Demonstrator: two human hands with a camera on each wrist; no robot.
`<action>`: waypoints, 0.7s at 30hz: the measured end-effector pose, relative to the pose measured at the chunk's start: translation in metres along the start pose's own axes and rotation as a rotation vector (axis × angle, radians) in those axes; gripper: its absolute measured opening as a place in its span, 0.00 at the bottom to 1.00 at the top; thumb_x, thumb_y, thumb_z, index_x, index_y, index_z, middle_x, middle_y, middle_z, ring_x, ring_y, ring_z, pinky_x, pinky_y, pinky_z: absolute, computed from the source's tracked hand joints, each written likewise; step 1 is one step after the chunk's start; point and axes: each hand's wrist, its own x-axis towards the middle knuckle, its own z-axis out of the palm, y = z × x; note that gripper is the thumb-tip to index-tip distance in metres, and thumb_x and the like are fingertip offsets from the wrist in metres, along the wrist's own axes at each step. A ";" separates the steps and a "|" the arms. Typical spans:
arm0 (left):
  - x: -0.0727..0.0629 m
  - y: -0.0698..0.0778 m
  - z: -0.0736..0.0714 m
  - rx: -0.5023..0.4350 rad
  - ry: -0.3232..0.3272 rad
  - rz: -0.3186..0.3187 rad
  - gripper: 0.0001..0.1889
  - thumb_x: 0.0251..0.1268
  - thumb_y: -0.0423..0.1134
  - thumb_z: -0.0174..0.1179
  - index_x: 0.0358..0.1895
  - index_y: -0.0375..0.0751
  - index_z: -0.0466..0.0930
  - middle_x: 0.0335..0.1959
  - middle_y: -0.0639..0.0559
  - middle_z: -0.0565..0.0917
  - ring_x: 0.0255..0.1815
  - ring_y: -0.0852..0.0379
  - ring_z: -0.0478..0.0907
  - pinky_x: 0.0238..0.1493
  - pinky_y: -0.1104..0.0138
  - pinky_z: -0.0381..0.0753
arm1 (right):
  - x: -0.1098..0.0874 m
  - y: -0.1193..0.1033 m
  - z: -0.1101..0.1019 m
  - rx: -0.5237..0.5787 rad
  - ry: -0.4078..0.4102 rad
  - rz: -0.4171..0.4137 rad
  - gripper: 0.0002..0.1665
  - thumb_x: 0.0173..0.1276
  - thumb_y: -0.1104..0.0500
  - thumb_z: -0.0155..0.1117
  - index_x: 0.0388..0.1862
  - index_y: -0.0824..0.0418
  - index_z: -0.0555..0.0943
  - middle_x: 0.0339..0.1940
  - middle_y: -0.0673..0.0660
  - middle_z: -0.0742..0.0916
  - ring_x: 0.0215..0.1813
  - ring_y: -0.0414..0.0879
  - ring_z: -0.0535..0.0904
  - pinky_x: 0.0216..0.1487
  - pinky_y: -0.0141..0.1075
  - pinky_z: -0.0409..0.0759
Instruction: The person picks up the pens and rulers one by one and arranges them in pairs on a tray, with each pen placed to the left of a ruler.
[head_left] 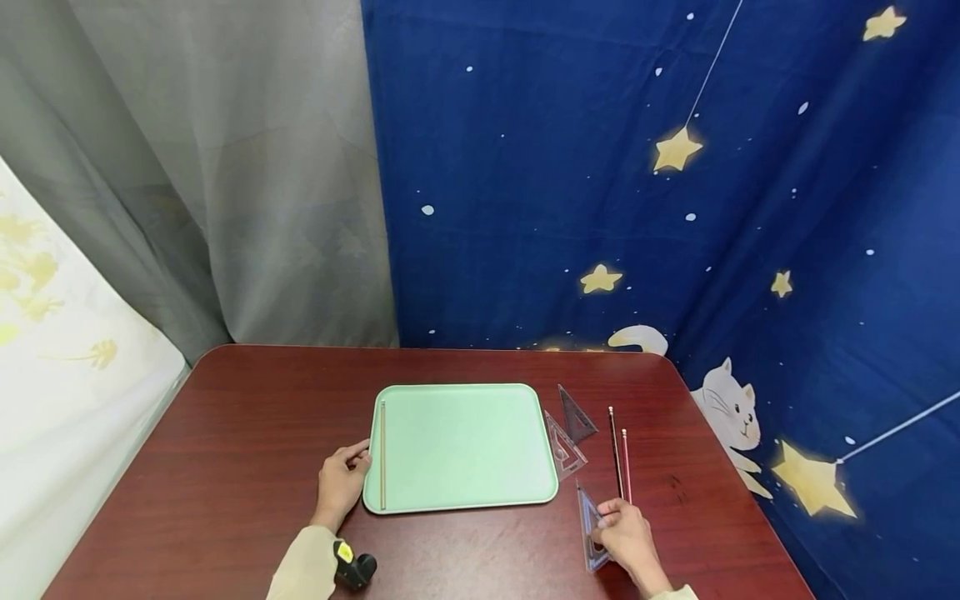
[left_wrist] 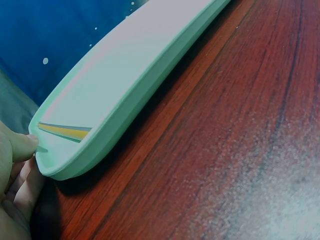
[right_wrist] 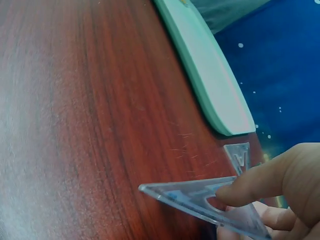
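Observation:
With thumb on the rim and fingers beneath it, my left hand grips the left edge of a pale green tray. A yellowish pencil lies lengthwise inside the tray near that edge. My right hand pinches a clear triangular set square with blue markings between thumb and fingers, tilted over the table at the tray's lower right. In the right wrist view the thumb covers part of its cut-out.
Right of the tray lie a clear set square and a dark-looking one, close together. A black pencil and a red pencil lie beyond the right hand. Curtains hang behind the brown table.

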 end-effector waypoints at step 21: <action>0.000 -0.002 0.001 0.000 0.015 0.015 0.16 0.64 0.31 0.57 0.54 0.34 0.81 0.38 0.44 0.83 0.34 0.56 0.78 0.37 0.68 0.73 | -0.001 -0.005 -0.001 0.244 -0.038 0.120 0.11 0.51 0.70 0.64 0.35 0.73 0.76 0.20 0.51 0.80 0.22 0.42 0.78 0.20 0.37 0.80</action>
